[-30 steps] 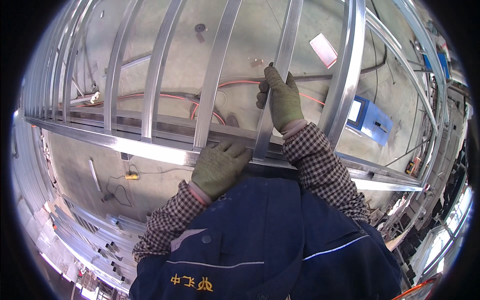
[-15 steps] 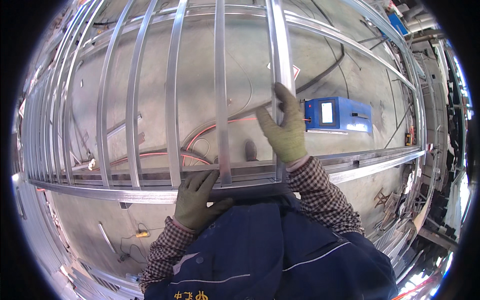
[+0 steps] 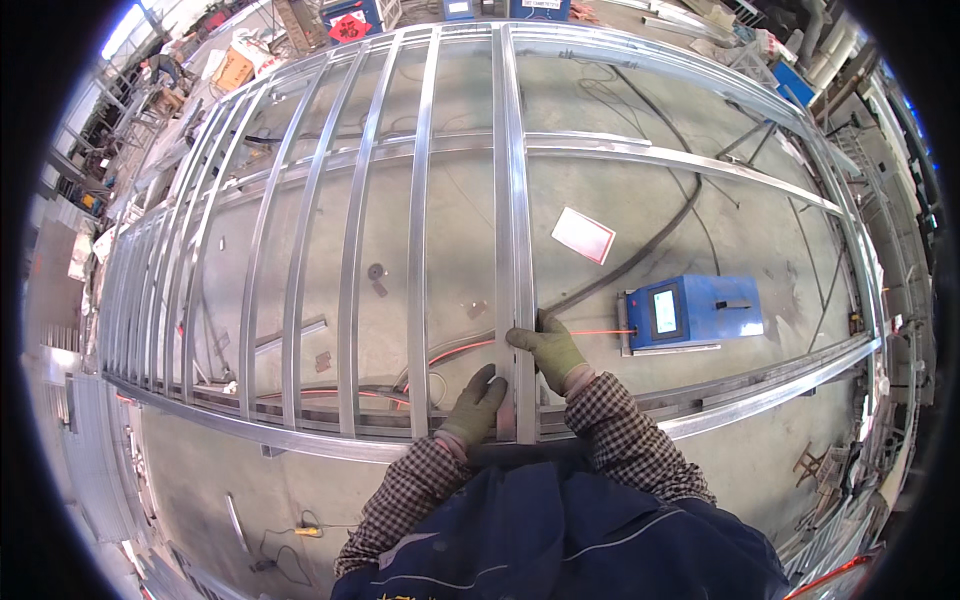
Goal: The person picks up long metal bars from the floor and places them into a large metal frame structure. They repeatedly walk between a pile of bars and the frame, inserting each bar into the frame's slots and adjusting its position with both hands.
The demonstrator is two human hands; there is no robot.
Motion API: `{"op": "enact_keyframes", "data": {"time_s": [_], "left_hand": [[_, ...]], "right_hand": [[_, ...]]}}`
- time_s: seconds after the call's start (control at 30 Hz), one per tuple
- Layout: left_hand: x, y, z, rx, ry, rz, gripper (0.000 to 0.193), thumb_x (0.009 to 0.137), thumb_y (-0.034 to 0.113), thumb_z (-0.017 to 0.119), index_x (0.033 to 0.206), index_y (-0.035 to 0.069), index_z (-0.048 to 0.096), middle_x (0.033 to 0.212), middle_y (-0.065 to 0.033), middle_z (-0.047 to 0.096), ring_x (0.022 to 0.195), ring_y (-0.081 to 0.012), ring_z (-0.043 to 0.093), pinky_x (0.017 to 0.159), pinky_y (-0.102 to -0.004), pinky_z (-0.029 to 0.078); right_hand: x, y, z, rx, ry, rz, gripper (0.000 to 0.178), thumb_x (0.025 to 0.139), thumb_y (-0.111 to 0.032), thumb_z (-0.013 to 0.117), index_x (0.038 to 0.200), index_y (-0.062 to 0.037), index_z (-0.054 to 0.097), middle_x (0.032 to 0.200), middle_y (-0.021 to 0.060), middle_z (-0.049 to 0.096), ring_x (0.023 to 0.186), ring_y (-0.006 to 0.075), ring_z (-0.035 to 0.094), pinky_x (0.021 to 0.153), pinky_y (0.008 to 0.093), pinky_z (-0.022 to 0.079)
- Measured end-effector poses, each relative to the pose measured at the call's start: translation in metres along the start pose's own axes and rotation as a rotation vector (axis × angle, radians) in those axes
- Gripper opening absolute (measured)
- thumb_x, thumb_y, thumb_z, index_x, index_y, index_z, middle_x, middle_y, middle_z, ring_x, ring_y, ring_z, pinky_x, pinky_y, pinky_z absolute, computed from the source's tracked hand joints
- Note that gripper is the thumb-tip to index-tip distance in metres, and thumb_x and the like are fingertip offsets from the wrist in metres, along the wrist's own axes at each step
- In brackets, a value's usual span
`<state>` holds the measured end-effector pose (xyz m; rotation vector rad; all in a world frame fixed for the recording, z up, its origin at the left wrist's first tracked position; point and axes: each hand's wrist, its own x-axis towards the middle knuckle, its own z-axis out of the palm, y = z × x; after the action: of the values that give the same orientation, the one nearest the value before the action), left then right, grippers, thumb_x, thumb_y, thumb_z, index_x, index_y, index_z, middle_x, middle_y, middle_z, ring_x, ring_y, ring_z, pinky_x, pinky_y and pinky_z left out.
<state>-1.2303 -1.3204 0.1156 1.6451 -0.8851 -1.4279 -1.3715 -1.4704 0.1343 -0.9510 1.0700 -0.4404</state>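
A large frame of shiny metal studs lies before me. My right hand (image 3: 548,348), in a greenish work glove, is closed round the right edge of a paired metal stud (image 3: 510,210), thumb across its top. My left hand (image 3: 476,408), gloved alike, is beside the left edge of that stud near its front end. Its fingers are stretched out and slightly apart, with nothing visible in them; whether they touch the metal I cannot tell. The front rail (image 3: 330,445) of the frame runs past my waist, below both hands.
Beyond the stud at right, a blue machine (image 3: 690,310) with a lit screen stands on the floor, an orange-red hose (image 3: 470,350) leading from it. A white red-edged sheet (image 3: 583,236) and a dark cable (image 3: 655,240) lie inside the frame. Several more studs (image 3: 350,300) stretch leftward.
My view has shifted, showing more of the far side. My left hand has left the front rail and come to the paired stud. My right hand, open before, has closed on that stud.
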Motion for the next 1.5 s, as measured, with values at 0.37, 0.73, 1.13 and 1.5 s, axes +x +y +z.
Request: {"op": "enact_keyframes", "data": {"time_s": [0.37, 0.73, 1.13, 1.5], "left_hand": [[-0.014, 0.006, 0.001, -0.301, 0.115, -0.142, 0.043, 0.111, 0.021, 0.058, 0.15, 0.002, 0.054, 0.108, -0.0086, 0.071, 0.097, -0.0158, 0.068, 0.086, -0.0318, 0.057], [-0.028, 0.034, -0.015, -0.623, 0.105, -0.173, 0.063, 0.106, 0.06, 0.061, 0.138, 0.006, 0.062, 0.095, -0.0042, 0.067, 0.071, -0.0128, 0.061, 0.061, -0.0272, 0.053], [-0.021, 0.03, -0.016, -0.809, -0.085, -0.212, 0.071, 0.11, 0.06, 0.051, 0.145, -0.001, 0.057, 0.076, 0.0006, 0.056, 0.062, -0.0132, 0.054, 0.059, -0.028, 0.047], [-0.023, 0.042, 0.007, -0.412, 0.189, -0.189, 0.042, 0.103, 0.035, 0.073, 0.123, -0.001, 0.066, 0.082, -0.0031, 0.064, 0.067, -0.0139, 0.062, 0.061, -0.0318, 0.051]], "right_hand": [[-0.012, -0.006, -0.007, 0.204, -0.164, 0.063, 0.059, 0.1, -0.037, 0.072, 0.139, 0.0028, 0.056, 0.112, 0.0127, 0.07, 0.092, 0.0223, 0.071, 0.076, 0.0372, 0.059], [-0.05, 0.002, 0.006, 0.647, -0.212, 0.277, 0.056, 0.109, -0.064, 0.051, 0.13, -0.0128, 0.058, 0.083, 0.0027, 0.059, 0.066, 0.0173, 0.054, 0.061, 0.0368, 0.048], [-0.066, -0.008, -0.031, 0.273, 0.108, 0.107, 0.042, 0.101, -0.041, 0.074, 0.115, -0.0046, 0.058, 0.082, 0.0074, 0.06, 0.06, 0.018, 0.057, 0.052, 0.0352, 0.049], [-0.057, 0.005, -0.044, 0.236, 0.152, 0.096, 0.047, 0.1, -0.043, 0.076, 0.12, -0.0037, 0.058, 0.084, 0.0088, 0.061, 0.061, 0.0188, 0.059, 0.053, 0.0362, 0.051]]}}
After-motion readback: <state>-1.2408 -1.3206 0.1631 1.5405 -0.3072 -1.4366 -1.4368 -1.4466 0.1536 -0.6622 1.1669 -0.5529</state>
